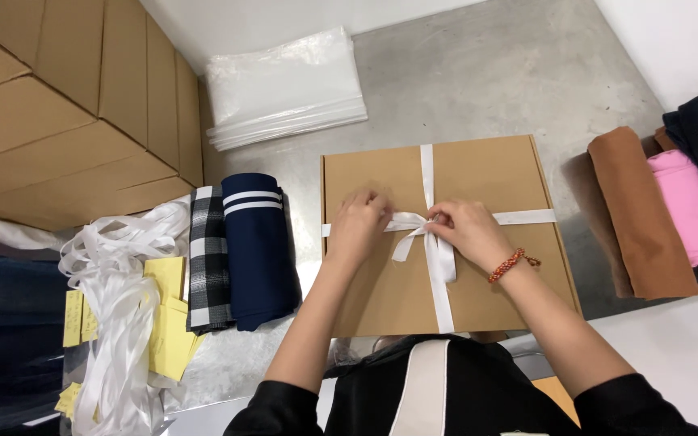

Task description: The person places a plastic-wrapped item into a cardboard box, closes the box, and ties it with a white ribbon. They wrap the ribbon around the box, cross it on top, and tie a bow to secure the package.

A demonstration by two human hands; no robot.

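**White ribbon pinched at the box's middle**

Brown, flat cardboard box (478,274) lies on the grey floor (478,81) before me, crossed by a white satin ribbon (439,266). My left hand (357,226) pinches a ribbon loop near the box's centre; my right hand (466,230), beaded bracelet (507,264) at its wrist, grips the knot beside it. Folded navy cloth (258,250) sits just off the box's left edge.

Bright, even, soft light; faint shadows under the forearms, sharp focus, slight wide-angle bending at the edges.
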